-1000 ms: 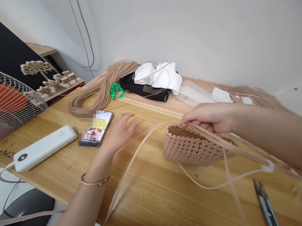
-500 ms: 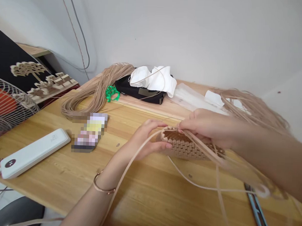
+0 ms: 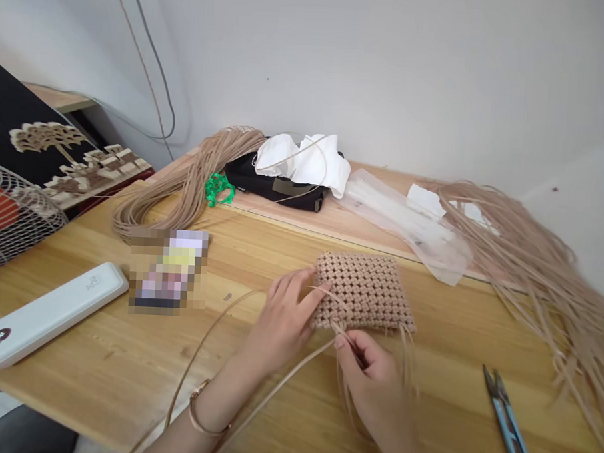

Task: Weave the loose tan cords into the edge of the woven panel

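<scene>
A tan woven pouch (image 3: 362, 289) lies on the wooden table with its checked weave facing up. My left hand (image 3: 288, 313) grips its left edge, thumb over the top and fingers behind. At the near edge, my right hand (image 3: 370, 370) is closed in a pinch on several loose weaving strands (image 3: 344, 334) coming out of the weave. More loose strands (image 3: 405, 344) hang from the pouch's near right corner. One long strand (image 3: 280, 384) trails from the pinch toward the lower left, past my left wrist.
Blue-handled thread snips (image 3: 508, 419) lie at right. Bundles of tan strands rest at back left (image 3: 188, 181) and right (image 3: 527, 229). Between them are a black bag (image 3: 268, 185), white paper (image 3: 325, 164) and a plastic sleeve (image 3: 407, 221). A white power bank (image 3: 53, 312) and a phone (image 3: 173, 267) are at left.
The pouch has turned from edge-on, with its opening showing, to lying with its woven face up. My right hand has moved from its top edge down to its near edge.
</scene>
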The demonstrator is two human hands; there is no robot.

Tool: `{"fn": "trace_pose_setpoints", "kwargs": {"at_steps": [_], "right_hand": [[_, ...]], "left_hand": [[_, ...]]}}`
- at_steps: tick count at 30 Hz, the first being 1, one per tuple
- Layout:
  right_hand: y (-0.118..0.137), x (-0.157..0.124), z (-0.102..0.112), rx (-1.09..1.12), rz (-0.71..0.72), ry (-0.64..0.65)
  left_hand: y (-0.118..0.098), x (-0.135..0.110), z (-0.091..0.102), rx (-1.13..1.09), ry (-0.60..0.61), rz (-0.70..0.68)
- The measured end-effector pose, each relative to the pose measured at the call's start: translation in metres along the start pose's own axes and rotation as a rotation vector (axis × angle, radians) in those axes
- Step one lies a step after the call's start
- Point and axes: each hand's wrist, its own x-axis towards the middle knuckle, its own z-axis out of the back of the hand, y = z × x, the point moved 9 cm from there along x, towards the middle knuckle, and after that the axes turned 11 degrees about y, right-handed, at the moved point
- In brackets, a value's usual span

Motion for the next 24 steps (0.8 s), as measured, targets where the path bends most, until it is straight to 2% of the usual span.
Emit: {"fn": "trace_pose_setpoints", "kwargs": {"at_steps": [7, 15, 20, 24], "right_hand": [[-0.014, 0.011, -0.015, 0.021, 0.015, -0.005], [-0.013, 0.014, -0.015, 0.172, -0.021, 0.038], [-0.009, 0.023, -0.015, 0.205, -0.012, 0.039], [-0.015, 0.03, -0.016, 0.196, 0.012, 0.005]], "left_hand": [[0.004, -0.009, 0.005, -0.069, 0.019, -0.012], [0.0, -0.012, 0.023, -0.228, -0.034, 0.001], [0.016, -0.001, 0.021, -0.401, -0.008, 0.151], [0.023, 0.009, 0.013, -0.417, 0.058, 0.235]]}}
